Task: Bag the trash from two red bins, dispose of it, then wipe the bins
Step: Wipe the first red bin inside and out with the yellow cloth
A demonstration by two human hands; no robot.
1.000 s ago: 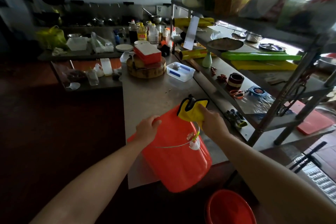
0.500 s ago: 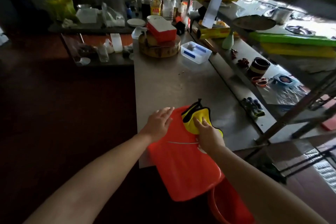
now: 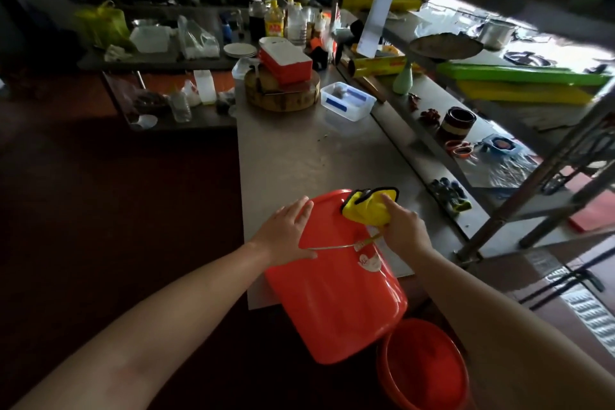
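Fingers (image 3: 388, 203) of my right hand (image 3: 406, 230) pinch the yellow cloth (image 3: 364, 211) against the red bin (image 3: 332, 303) tipped over the table's (image 3: 316, 156) near edge, while my left hand (image 3: 286, 233), gripping a second ago, now lies flat, so wiping seems underway.

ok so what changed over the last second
The left hand let go of the far edge of the red bin and now lies flat on its side. The right hand still holds the yellow cloth against the bin's far end. The bin stays tipped over the table edge; the second bin stays on the floor.
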